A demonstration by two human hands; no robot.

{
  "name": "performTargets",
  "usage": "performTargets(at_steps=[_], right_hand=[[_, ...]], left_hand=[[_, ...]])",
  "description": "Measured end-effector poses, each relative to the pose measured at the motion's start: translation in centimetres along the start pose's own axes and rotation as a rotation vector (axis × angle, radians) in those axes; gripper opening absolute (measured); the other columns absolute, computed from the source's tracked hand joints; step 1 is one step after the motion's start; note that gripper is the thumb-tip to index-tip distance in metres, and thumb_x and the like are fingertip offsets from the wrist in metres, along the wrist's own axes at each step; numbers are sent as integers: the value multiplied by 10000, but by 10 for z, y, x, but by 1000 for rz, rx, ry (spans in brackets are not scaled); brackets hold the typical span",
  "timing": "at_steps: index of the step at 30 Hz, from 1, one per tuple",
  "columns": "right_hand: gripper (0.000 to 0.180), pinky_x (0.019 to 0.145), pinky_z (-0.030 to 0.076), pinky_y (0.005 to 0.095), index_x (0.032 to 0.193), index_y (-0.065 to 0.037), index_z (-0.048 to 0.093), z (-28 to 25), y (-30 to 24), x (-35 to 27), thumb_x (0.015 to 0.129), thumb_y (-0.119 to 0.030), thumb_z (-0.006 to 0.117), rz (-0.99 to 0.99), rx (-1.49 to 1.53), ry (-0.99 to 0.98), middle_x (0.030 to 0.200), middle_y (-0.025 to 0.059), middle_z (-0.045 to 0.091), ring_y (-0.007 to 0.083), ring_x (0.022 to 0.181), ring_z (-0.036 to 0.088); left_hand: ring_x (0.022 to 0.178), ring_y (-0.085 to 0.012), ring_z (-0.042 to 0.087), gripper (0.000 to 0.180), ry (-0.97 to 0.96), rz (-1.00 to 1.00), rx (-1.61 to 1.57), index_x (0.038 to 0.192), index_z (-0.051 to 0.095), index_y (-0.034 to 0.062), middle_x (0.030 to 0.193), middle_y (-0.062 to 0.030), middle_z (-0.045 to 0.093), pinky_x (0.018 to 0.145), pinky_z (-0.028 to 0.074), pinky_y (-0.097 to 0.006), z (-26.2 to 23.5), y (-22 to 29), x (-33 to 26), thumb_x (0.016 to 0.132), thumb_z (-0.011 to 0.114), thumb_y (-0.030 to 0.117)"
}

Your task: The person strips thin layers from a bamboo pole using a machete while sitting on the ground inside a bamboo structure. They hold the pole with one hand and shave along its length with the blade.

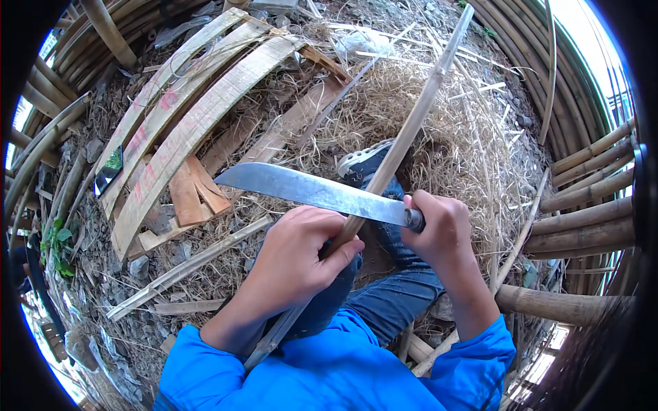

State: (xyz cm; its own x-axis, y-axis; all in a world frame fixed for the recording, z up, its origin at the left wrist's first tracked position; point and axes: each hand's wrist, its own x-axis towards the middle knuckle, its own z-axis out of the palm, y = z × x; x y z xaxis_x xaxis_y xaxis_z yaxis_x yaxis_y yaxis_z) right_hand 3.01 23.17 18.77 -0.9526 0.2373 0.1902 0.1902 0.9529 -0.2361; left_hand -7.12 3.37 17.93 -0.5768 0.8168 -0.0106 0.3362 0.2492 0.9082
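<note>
Left hand (298, 250): closed around the bamboo pole (418, 113), back of the hand facing up, thumb laid across the pole's near face. The forearm enters from the lower left, its wrist nearly in line with the hand.

Right hand (442, 222): clenched around the handle of the machete (305, 186), thumb side toward the blade. A grey collar at the handle shows beside the fingers. The forearm rises from the lower right with the elbow bent. Both forearms emerge from blue sleeves (473, 363).

Pole position: diagonal, from the upper right, between the hands, down past the inner side of the left forearm to the blue garment at the lap.

Machete position: crosswise over the pole just above the left hand, with the curved tip pointing left. Whether the edge cuts into the pole cannot be determined from this view.

Markings: handwritten-looking red characters run along the pale wooden planks (199, 116) at upper left.

Surroundings: a dark, glossy rectangular object (108, 171) rests beside the planks. A dark shoe with a white sole (367, 156) stands beyond the blade, next to straw-coloured shavings (473, 151).
</note>
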Motion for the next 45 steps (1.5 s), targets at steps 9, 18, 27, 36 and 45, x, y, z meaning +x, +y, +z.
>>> performTargets(at_steps=[9, 18, 27, 36, 45], right_hand=[[234, 500, 430, 432, 641, -44, 496, 7, 3, 6, 801, -152, 629, 7, -1, 93, 548, 168, 520, 377, 531, 558], [163, 515, 468, 379, 683, -34, 592, -16, 82, 28, 808, -138, 609, 455, -150, 121, 595, 154, 593, 293, 530, 604], [144, 552, 497, 416, 724, -62, 589, 2, -18, 1, 697, -161, 690, 59, 85, -68, 628, 139, 603, 328, 602, 631], [185, 587, 508, 418, 760, -79, 623, -9, 6, 17, 628, -171, 715, 68, -97, -122, 640, 133, 618, 328, 621, 635], [164, 545, 474, 393, 721, -27, 626, -38, 68, 39, 827, -148, 596, 377, -232, 6, 584, 125, 588, 267, 518, 585]], left_hand=[[782, -344, 580, 279, 68, 52, 21, 755, 608, 14, 714, -151, 573, 819, 441, -421, 2, -5, -1, 833, 641, 280], [798, -335, 581, 262, 54, 173, 123, 797, 589, 14, 763, -126, 586, 882, 423, -435, -2, -11, -4, 835, 638, 269], [899, -289, 619, 132, -56, -9, 0, 855, 679, 56, 876, -95, 672, 933, 406, -396, -9, -8, -2, 818, 651, 179], [958, -280, 642, 146, 77, 21, 79, 900, 709, 66, 914, -108, 694, 1011, 375, -449, 2, -4, -3, 830, 665, 187], [954, -287, 632, 214, 103, 104, 166, 817, 656, 29, 947, -147, 677, 971, 407, -440, 1, 1, -8, 829, 655, 243]])
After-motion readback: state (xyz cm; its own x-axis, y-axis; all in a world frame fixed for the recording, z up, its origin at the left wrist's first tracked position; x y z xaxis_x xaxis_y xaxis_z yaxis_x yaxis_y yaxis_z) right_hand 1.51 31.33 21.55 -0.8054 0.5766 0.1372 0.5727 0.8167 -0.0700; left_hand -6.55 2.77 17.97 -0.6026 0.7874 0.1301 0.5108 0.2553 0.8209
